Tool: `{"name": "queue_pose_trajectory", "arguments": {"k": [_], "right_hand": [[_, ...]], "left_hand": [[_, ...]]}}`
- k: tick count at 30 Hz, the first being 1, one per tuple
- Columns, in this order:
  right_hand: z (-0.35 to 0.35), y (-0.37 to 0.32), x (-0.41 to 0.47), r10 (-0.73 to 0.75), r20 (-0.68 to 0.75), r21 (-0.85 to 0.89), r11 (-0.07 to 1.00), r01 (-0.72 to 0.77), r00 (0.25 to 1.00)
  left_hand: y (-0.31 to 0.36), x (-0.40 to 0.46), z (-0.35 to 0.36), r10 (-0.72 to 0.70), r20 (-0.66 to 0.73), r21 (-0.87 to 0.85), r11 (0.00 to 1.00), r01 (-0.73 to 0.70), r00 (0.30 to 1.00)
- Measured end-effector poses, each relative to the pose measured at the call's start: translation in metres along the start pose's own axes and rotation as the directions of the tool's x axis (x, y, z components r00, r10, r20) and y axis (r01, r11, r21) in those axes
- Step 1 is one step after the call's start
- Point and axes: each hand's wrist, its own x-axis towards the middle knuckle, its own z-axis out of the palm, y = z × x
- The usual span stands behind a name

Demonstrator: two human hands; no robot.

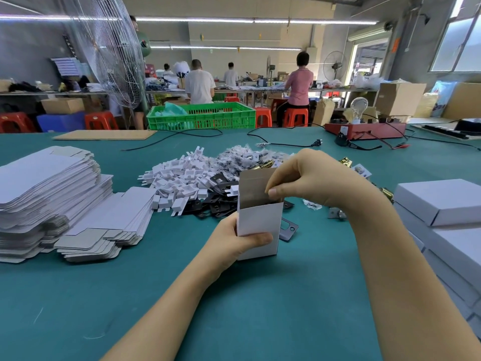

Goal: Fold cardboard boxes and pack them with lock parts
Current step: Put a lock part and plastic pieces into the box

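Observation:
A small white cardboard box (259, 220) stands upright above the green table (234, 295), its top open and its back flap raised. My left hand (234, 241) grips its lower left side, thumb across the front. My right hand (299, 178) reaches over the open top with thumb and fingers pinched at the box's right inner edge; whether a part sits between them is hidden. Behind the box lies a heap of white plastic pieces (179, 178), black metal plates (216, 201) and bagged lock parts (244, 157). A grey plate (287, 230) lies beside the box.
Stacks of flat unfolded boxes (52, 199) fill the left of the table. Closed white boxes (440, 204) are piled at the right edge. Cables, a red device (364, 130) and a green crate (203, 115) sit at the back. Several people work at far benches.

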Motion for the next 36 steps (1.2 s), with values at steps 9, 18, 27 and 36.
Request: {"name": "queue_pose_trajectory", "arguments": {"k": [9, 18, 27, 36], "right_hand": [[-0.004, 0.019, 0.0, 0.047, -0.293, 0.302, 0.952, 0.046, 0.955], [0.027, 0.073, 0.015, 0.453, -0.486, 0.503, 0.844, -0.185, 0.747], [0.059, 0.124, 0.026, 0.477, -0.47, 0.022, 0.847, -0.531, 0.742], [0.074, 0.127, 0.014, 0.362, -0.447, -0.435, 0.711, -0.552, 0.818]], "left_hand": [[-0.002, 0.001, -0.001, -0.024, -0.051, -0.011, 1.0, 0.023, 0.998], [-0.005, 0.004, -0.006, -0.071, -0.357, -0.115, 0.993, 0.032, 0.931], [-0.005, 0.006, -0.003, -0.083, -0.267, -0.113, 0.992, 0.055, 0.96], [-0.004, 0.006, -0.001, -0.066, -0.246, -0.068, 0.996, 0.05, 0.967]]}}
